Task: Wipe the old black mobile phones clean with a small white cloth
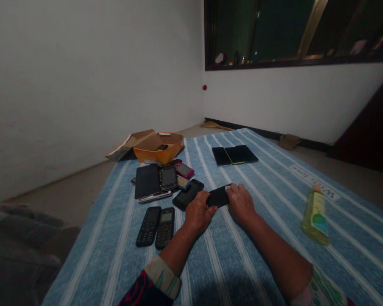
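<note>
A dark smartphone (218, 196) lies between my hands, just above the striped cloth. My left hand (199, 213) is closed on its left end, thumb along the near edge. At the right end, my right hand (241, 205) has its fingers bent over the phone, with a small whitish bit showing at the fingertips that I cannot make out. Left of my left hand is another dark phone (187, 195), partly behind the fingers. Two black keypad phones (148, 226) lie side by side nearer to me.
Several phones and a black folder-like item (147, 181) form a pile before an open orange box (159, 155). Flat dark devices (241, 154) lie farther back. A bottle of yellow liquid (316, 216) stands at the right on the blue striped cloth (268, 246).
</note>
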`<control>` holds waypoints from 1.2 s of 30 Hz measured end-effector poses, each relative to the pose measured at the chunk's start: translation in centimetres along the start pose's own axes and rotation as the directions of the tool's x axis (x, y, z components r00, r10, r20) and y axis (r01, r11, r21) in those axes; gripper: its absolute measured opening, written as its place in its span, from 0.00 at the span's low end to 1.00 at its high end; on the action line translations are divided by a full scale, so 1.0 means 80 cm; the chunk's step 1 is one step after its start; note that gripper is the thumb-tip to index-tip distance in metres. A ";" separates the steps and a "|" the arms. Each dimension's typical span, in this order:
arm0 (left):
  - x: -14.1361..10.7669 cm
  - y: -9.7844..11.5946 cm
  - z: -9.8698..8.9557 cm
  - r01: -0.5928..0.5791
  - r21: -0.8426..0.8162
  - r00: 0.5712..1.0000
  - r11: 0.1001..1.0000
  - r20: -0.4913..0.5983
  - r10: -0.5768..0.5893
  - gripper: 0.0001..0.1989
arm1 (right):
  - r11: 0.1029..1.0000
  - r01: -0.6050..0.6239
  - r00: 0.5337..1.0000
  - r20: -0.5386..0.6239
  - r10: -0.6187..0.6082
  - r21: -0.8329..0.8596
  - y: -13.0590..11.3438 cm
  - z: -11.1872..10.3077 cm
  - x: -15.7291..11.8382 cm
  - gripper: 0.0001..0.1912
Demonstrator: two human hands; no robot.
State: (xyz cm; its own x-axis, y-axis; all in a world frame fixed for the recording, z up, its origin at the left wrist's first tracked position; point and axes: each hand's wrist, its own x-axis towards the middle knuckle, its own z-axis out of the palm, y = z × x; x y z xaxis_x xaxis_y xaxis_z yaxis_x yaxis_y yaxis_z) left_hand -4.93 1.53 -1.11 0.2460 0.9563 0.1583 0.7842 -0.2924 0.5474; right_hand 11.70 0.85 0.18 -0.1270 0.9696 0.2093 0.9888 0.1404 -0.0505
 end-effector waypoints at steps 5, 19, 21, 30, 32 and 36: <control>0.000 0.000 0.000 -0.033 -0.004 0.999 0.999 -0.021 0.033 0.17 | 0.986 0.162 0.987 -0.006 -0.162 0.049 -0.032 0.000 -0.013 0.13; -0.003 0.004 -0.002 -0.020 0.000 1.000 1.000 -0.021 0.020 0.19 | 1.000 0.027 0.999 -0.030 -0.027 0.005 0.005 0.005 0.002 0.17; -0.003 0.004 -0.002 -0.022 -0.001 1.000 1.000 -0.022 0.022 0.18 | 0.998 0.059 0.998 -0.025 -0.058 0.012 -0.001 0.004 -0.001 0.16; -0.004 -0.001 0.000 -0.047 0.000 0.998 0.999 -0.036 0.047 0.15 | 0.974 0.210 0.978 -0.018 -0.210 0.079 -0.032 0.002 -0.012 0.09; -0.005 0.000 -0.001 -0.047 -0.002 0.998 0.999 -0.035 0.047 0.16 | 0.977 0.198 0.980 -0.028 -0.196 0.081 -0.030 0.002 -0.011 0.09; -0.006 0.002 -0.003 -0.023 0.005 0.999 1.000 -0.039 0.023 0.17 | 0.977 0.196 0.980 -0.044 -0.193 0.086 -0.027 0.005 -0.009 0.11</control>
State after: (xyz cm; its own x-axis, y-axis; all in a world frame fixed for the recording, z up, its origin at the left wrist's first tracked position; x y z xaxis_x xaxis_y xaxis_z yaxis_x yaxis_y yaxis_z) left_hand -5.06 1.02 -0.89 0.2415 0.9490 0.2026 0.7811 -0.3140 0.5398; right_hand 9.66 -0.10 -0.27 -0.3119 0.9144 0.2581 0.9342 0.3447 -0.0922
